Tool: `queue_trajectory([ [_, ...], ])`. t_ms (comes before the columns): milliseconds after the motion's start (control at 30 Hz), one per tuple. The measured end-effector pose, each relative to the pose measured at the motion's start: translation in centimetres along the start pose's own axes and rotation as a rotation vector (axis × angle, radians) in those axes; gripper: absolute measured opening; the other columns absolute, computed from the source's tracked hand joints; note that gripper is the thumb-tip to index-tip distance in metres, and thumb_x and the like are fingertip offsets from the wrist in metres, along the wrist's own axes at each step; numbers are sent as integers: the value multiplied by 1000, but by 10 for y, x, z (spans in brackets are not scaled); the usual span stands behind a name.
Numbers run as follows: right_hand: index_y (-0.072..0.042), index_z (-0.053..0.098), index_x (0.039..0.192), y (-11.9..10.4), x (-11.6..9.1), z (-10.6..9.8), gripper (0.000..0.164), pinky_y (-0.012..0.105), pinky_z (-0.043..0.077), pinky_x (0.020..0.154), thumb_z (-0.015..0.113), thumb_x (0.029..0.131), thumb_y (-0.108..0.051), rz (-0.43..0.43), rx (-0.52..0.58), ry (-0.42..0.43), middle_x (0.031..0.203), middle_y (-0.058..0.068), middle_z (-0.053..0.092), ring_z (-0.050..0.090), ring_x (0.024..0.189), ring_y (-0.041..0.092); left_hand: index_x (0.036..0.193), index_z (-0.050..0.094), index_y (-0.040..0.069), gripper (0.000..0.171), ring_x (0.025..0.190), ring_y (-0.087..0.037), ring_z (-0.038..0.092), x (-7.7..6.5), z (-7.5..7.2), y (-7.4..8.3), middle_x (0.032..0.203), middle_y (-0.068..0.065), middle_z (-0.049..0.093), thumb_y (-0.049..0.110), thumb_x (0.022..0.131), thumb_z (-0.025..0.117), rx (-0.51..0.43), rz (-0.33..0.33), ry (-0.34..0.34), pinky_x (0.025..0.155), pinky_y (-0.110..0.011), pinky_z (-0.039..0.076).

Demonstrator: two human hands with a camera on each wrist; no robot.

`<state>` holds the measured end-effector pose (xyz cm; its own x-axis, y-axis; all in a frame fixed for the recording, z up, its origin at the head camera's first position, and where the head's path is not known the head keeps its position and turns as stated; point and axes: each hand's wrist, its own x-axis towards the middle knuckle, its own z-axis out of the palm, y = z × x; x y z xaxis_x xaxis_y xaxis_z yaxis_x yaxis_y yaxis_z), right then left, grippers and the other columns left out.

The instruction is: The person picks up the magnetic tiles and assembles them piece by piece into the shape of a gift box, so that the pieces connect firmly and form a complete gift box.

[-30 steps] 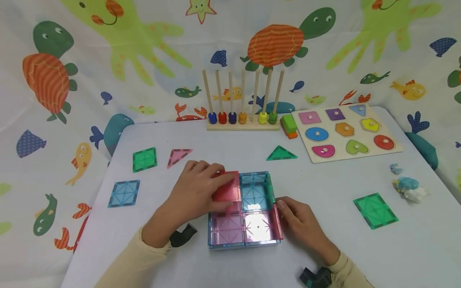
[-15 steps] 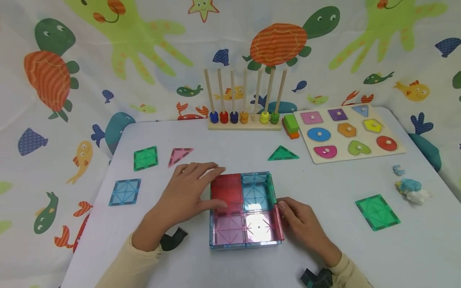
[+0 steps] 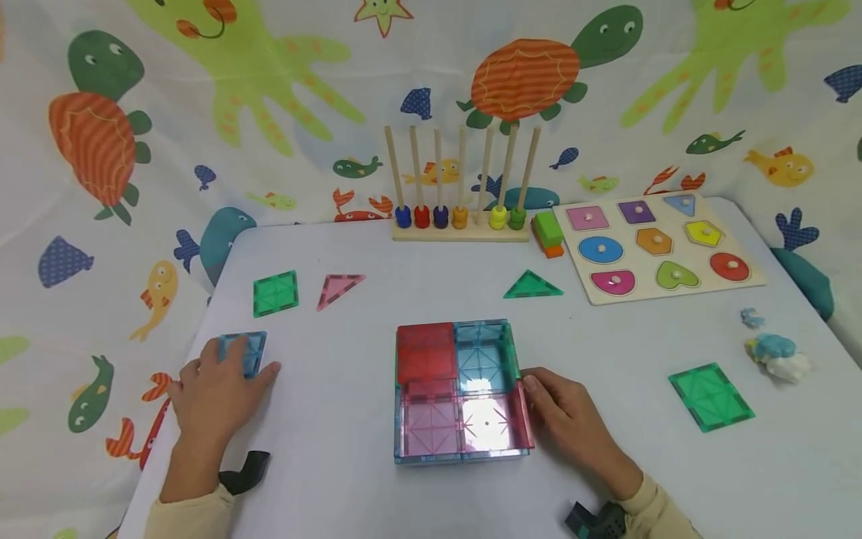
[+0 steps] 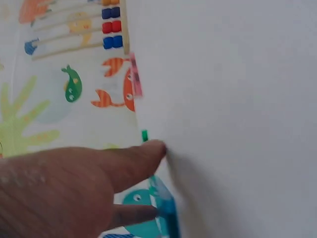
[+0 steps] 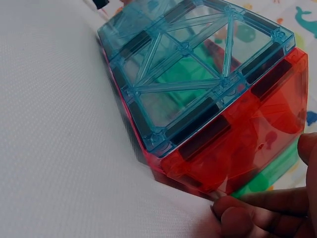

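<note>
My left hand (image 3: 215,389) lies over a clear blue square magnetic tile (image 3: 253,353) at the table's left, fingertips on it and thumb spread out beside it. In the left wrist view, a finger meets the blue tile's edge (image 4: 170,215). A low box of magnetic tiles (image 3: 465,457) stands in front of me, with a red square tile (image 3: 426,353) covering its back-left quarter. My right hand (image 3: 572,419) holds the box's right side, thumb and curled fingers at its red wall. The right wrist view shows this red wall (image 5: 252,134) beside the blue front wall (image 5: 183,64).
Behind lie a green square tile (image 3: 275,293), a pink triangle tile (image 3: 337,289) and a green triangle tile (image 3: 532,285). At the right are another green square (image 3: 711,397), clay lumps (image 3: 781,358) and a shape puzzle board (image 3: 741,293). A peg stacker (image 3: 461,233) stands at the back.
My left hand has left the red tile on the box and moved left onto the blue square tile. My right hand stays at the box's right side.
</note>
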<state>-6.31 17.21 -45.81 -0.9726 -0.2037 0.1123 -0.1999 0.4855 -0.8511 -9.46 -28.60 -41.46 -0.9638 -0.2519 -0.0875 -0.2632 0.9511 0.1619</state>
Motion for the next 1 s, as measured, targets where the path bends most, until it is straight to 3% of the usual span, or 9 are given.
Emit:
queue_trajectory([
  [267, -11, 64, 114, 0, -1, 0, 26, 24, 49, 55, 49, 99, -26, 22, -10, 13, 76, -9, 59, 55, 65, 10, 141, 30, 2, 74, 106, -56, 32, 11, 5, -5, 127, -38, 34, 37, 85, 63, -78, -73, 89, 83, -67, 30],
  [333, -11, 64, 115, 1, 0, 0, 26, 24, 49, 56, 49, 99, -25, 13, -6, 3, 77, -9, 60, 55, 65, 10, 141, 31, 2, 76, 106, -53, 32, 10, 2, -2, 126, -37, 36, 37, 82, 66, -118, -66, 119, 81, -63, 31],
  [400, -11, 64, 115, 1, 0, 1, 25, 24, 49, 56, 49, 99, -25, 3, -6, -4, 77, -9, 59, 55, 66, 9, 141, 33, 4, 77, 108, -48, 33, 4, -3, 5, 127, -32, 40, 37, 80, 69, -181, -16, 151, 81, -60, 35],
  [467, -12, 64, 114, 1, 0, 1, 25, 23, 48, 55, 48, 99, -24, -8, -7, -5, 76, -9, 59, 55, 66, 9, 140, 37, 8, 76, 109, -42, 37, -4, -9, 17, 126, -25, 46, 35, 79, 72, -263, 105, 186, 82, -58, 37],
  [533, -12, 64, 114, 1, 1, 1, 24, 23, 47, 55, 49, 99, -24, -16, -7, -3, 75, -9, 58, 55, 66, 9, 140, 39, 14, 77, 111, -34, 40, -15, -15, 34, 127, -15, 49, 34, 76, 77, -340, 279, 183, 85, -57, 36],
  [667, -12, 64, 114, 2, 1, 0, 24, 23, 47, 55, 48, 99, -23, -21, 0, -10, 74, -8, 57, 54, 66, 9, 137, 42, 25, 81, 120, -17, 41, -40, -25, 71, 135, 4, 48, 30, 68, 84, -432, 667, 110, 94, -52, 27],
  [733, -12, 64, 114, 2, 1, 0, 24, 23, 47, 55, 48, 99, -23, -21, -1, -12, 74, -8, 57, 54, 65, 9, 137, 42, 28, 83, 123, -10, 39, -52, -27, 88, 139, 12, 44, 33, 66, 84, -420, 817, 69, 96, -47, 25],
  [867, -12, 64, 113, 2, 1, 0, 24, 23, 47, 55, 48, 99, -23, -19, 1, -11, 74, -8, 57, 54, 65, 9, 137, 43, 29, 82, 123, -3, 39, -69, -23, 115, 138, 18, 44, 40, 66, 82, -356, 990, 27, 97, -42, 25],
  [1000, -12, 64, 114, 2, 0, 0, 24, 23, 47, 55, 48, 99, -23, -16, 7, -13, 74, -8, 57, 54, 66, 9, 135, 44, 29, 78, 122, -3, 38, -75, -14, 127, 134, 19, 47, 48, 67, 79, -279, 1039, 21, 98, -42, 26],
])
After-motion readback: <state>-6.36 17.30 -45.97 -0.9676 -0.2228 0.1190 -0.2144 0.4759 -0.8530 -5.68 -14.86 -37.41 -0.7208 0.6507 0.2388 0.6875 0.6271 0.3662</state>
